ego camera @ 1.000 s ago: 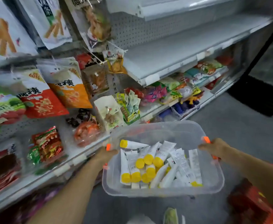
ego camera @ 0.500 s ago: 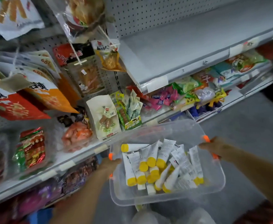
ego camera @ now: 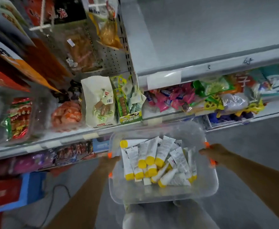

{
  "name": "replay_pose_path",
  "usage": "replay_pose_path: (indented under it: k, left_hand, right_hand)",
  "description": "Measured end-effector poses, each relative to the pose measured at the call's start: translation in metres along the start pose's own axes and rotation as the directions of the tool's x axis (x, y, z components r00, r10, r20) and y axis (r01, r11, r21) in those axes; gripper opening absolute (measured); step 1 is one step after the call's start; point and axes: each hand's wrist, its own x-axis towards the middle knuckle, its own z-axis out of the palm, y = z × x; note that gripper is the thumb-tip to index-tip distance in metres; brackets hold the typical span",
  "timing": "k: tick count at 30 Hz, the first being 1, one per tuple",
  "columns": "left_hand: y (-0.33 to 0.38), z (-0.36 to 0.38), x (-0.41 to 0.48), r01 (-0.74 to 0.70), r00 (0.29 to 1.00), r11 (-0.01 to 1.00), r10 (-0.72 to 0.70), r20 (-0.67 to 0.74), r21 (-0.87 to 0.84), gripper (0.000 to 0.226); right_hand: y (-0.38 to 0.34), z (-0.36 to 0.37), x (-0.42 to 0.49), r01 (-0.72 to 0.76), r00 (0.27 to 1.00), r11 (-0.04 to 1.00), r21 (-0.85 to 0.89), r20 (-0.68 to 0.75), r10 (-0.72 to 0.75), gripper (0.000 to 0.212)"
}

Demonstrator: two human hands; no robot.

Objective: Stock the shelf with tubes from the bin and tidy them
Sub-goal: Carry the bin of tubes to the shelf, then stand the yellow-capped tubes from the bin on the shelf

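I carry a clear plastic bin [ego camera: 206, 192] with orange handle clips in front of me. My left hand [ego camera: 109, 161] grips its left rim, my right hand [ego camera: 215, 154] grips its right rim. Inside lie several white tubes with yellow caps [ego camera: 158, 161], jumbled in a loose heap. A bare grey shelf [ego camera: 201, 35] stretches at the upper right, just above and beyond the bin, with a white label strip along its front edge.
Snack bags hang on the pegboard [ego camera: 112, 60] at upper left. Packed shelves of sweets [ego camera: 201, 98] and snack packs [ego camera: 99, 103] run below the bare shelf. Red and blue crates [ego camera: 11, 192] stand on the grey floor at lower left, with a cable beside them.
The view has closed in on the shelving and tilted down. The bare shelf now fills the upper right. Both hands keep the same hold on the bin.
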Motion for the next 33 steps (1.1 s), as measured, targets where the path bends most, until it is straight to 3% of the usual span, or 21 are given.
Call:
replay_pose_path:
  k: [5,9,11,13,15,17,18,20,22,25,29,33]
  left_hand:
    - [-0.002,0.013,0.035,0.034,0.999,0.995,-0.035,-0.011,-0.094,0.052]
    - [0.012,0.022,-0.004,0.012,0.997,1.0,-0.014,-0.073,-0.027,0.038]
    - [0.011,0.03,-0.012,-0.016,0.991,1.0,0.019,-0.133,0.021,0.05]
    - [0.01,0.041,-0.024,-0.077,0.958,0.982,0.121,-0.26,0.172,0.065]
    - [0.008,0.056,-0.039,-0.27,0.826,0.868,0.432,-0.363,0.417,0.065]
    - [0.007,0.078,-0.049,-0.48,0.67,0.689,0.688,-0.28,0.544,0.055]
    - [0.006,0.088,-0.051,-0.542,0.673,0.652,0.715,-0.191,0.53,0.048]
    - [0.007,0.107,-0.053,-0.586,0.757,0.66,0.653,0.026,0.471,0.042]
    - [0.005,0.122,-0.046,-0.585,0.791,0.65,0.59,0.164,0.485,0.045]
    - [0.005,0.133,-0.031,-0.506,0.837,0.525,0.49,0.243,0.685,0.05]
    - [0.019,0.145,-0.02,-0.439,0.849,0.35,0.462,0.255,0.828,0.052]
    - [0.034,0.158,-0.013,-0.411,0.866,0.364,0.443,0.233,0.836,0.048]
  right_hand:
    - [-0.003,-0.004,0.027,0.023,1.0,1.0,0.02,0.013,-0.023,0.036]
    - [-0.005,-0.003,0.024,0.016,0.998,0.999,0.029,0.055,-0.018,0.026]
    - [-0.01,0.002,0.023,0.041,0.999,0.998,-0.041,0.026,-0.04,0.022]
    - [-0.016,0.01,0.022,0.125,0.975,0.951,-0.281,-0.141,-0.17,0.041]
    - [-0.022,0.021,0.015,0.318,0.825,0.796,-0.515,-0.264,-0.5,0.056]
    - [-0.032,0.035,0.007,0.549,0.631,0.624,-0.556,-0.215,-0.746,0.049]
    - [-0.037,0.043,0.002,0.621,0.624,0.601,-0.503,-0.146,-0.768,0.038]
    - [-0.046,0.065,-0.004,0.639,0.736,0.68,-0.358,0.029,-0.676,0.02]
    - [-0.046,0.091,-0.003,0.556,0.828,0.788,-0.265,0.089,-0.554,0.008]
    - [-0.039,0.123,0.004,0.365,0.929,0.919,-0.147,0.115,-0.351,0.021]
    - [-0.044,0.148,0.01,0.22,0.973,0.974,-0.051,0.085,-0.216,0.02]
    - [-0.054,0.163,0.018,0.1,0.994,0.989,0.105,0.037,-0.105,0.032]
